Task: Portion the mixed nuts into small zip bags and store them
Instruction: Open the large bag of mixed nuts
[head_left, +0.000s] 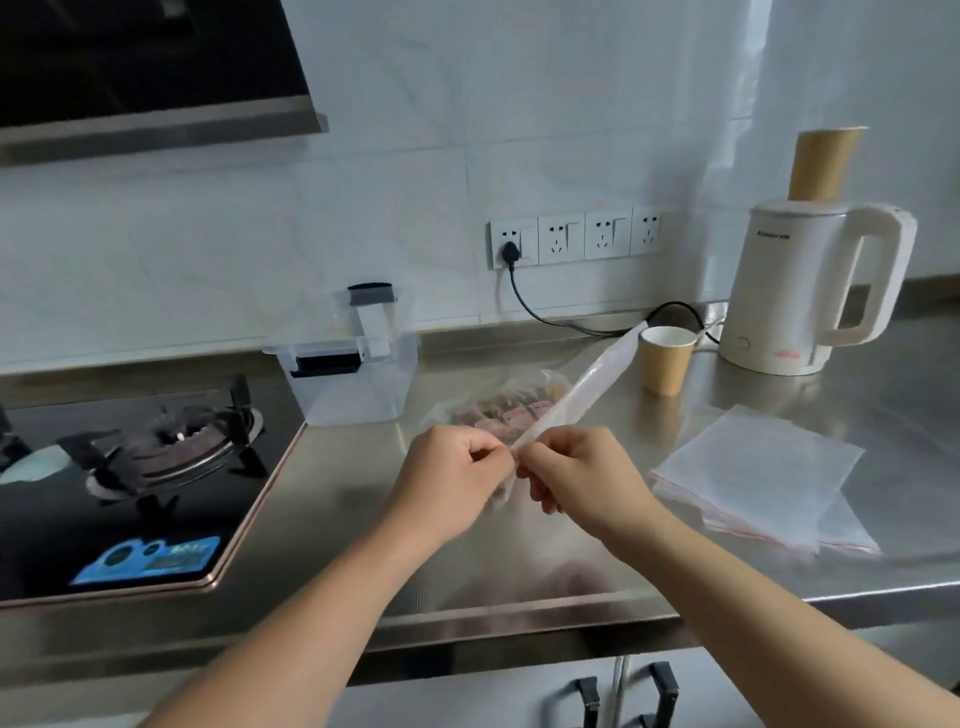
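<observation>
1. Containers first: a clear plastic storage box (358, 379) stands on the steel surface (363, 493) just beside the gas hob (135, 467); its lid, with a dark clip, is tipped up behind it against the wall, and nothing can be made out inside.
2. Behind the hands lies a clear bag of mixed nuts (498, 408), its contents showing as brownish and pinkish pieces through the film.
3. A brown paper cup (666, 361) stands upright near the white electric kettle (810, 291); its white inside is visible, but whether it holds anything cannot be told.
4. A tall brown paper tube or cup stack (826, 163) rises behind the kettle.
5. Small dark lettering sits on the kettle's body near the top, too blurred to read; a blue sticker (148, 558) on the hob's front corner is likewise unreadable.
6. A stack of flat small zip bags (758, 478), with red seal lines at their edges, lies on the surface to the right of the hands.
7. One zip bag (576, 395) is held in the air above the surface, slanting up and away towards the paper cup.
8. The left hand (452, 478) and right hand (576, 473) both pinch the bag's near end between curled fingers and thumbs, knuckles almost touching.
</observation>
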